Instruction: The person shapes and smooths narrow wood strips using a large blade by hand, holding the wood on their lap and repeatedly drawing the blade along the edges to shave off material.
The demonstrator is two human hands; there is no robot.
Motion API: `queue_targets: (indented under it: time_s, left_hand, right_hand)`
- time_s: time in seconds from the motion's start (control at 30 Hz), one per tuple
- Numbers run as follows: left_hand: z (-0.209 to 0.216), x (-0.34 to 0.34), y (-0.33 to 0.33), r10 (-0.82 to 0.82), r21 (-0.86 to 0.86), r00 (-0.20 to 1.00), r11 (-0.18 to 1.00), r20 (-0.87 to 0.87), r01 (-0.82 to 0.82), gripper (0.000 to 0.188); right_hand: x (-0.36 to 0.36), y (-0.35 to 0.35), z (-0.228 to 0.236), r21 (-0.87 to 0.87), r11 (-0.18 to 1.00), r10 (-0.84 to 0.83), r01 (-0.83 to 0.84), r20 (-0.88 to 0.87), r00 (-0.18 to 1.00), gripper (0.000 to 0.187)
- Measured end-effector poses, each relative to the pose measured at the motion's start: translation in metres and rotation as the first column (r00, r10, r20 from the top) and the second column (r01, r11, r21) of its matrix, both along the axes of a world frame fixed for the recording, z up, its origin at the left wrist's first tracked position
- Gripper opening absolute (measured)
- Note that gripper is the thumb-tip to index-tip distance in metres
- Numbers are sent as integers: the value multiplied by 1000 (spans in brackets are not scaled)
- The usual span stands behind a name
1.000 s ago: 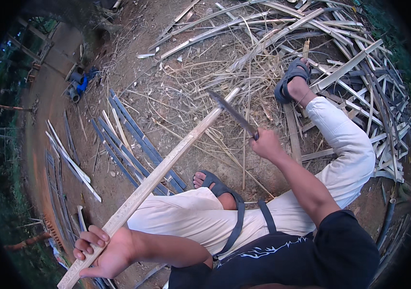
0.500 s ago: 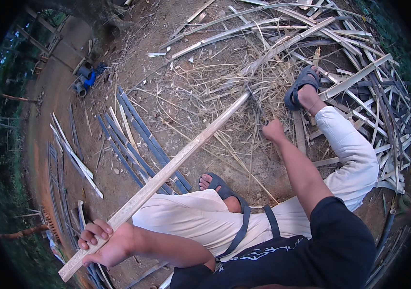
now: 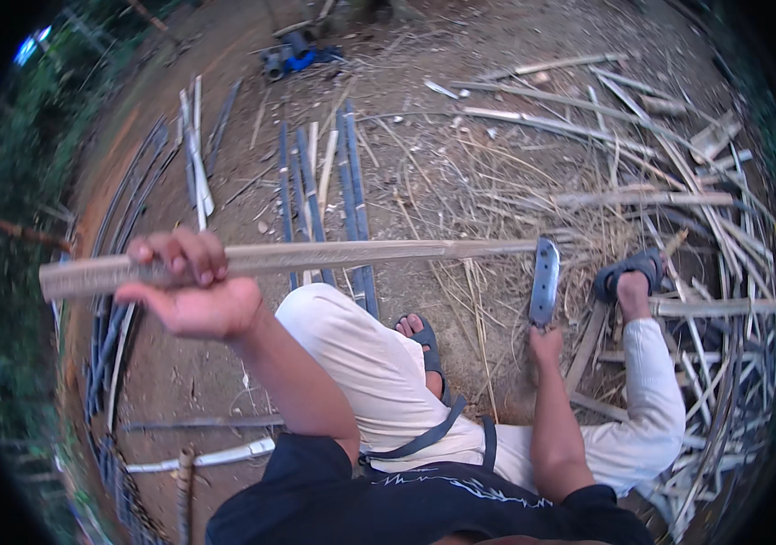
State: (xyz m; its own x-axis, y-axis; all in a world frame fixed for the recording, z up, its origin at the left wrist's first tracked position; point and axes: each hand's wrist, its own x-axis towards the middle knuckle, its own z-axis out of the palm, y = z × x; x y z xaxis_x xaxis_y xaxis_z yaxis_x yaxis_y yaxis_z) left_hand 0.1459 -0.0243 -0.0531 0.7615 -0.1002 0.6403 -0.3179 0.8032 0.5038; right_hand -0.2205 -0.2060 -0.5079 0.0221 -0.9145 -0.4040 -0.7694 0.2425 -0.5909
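A long pale split bamboo slat [image 3: 315, 256] lies nearly level across the view in front of me. My left hand [image 3: 193, 286] grips it toward its left end, fingers curled over the top and thumb below. At the slat's far right end stands a broad metal knife blade [image 3: 544, 283] with several dark holes, upright and touching or very close to the tip. My right hand [image 3: 545, 343] is closed around the lower end of this knife, hiding its handle. Thin shavings [image 3: 497, 191] are scattered on the ground beyond the blade.
My sandalled right foot [image 3: 631, 272] is close to the blade's right side. Heaped split strips [image 3: 715, 227] spread along the right. Dark strips [image 3: 352, 200] lie beyond my left knee [image 3: 315, 313], and more [image 3: 124, 236] at the left. A blue object [image 3: 302, 60] with dark tubes sits at the back.
The slat has swung from a steep diagonal to nearly level, my left hand rising with it. The knife blade now shows its broad side. The whole view has also turned.
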Motion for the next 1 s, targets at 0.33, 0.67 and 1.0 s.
queue_targets:
  time_s: [0.33,0.67,1.0]
  left_hand:
    - [185,65,-9,-555,201,789,832,264,518,49]
    - [213,44,-172,-291,491,956,831,-18,262,63]
    - [-53,-3,-180,-342,760,802,283,-489,585,76]
  right_hand:
    - [101,20,225,-764,518,702,-385,122,701,64]
    - [76,43,213,-352,875,474,-333,767,432,24]
    - [73,49,257,-263,948,313,-181,652,691,31]
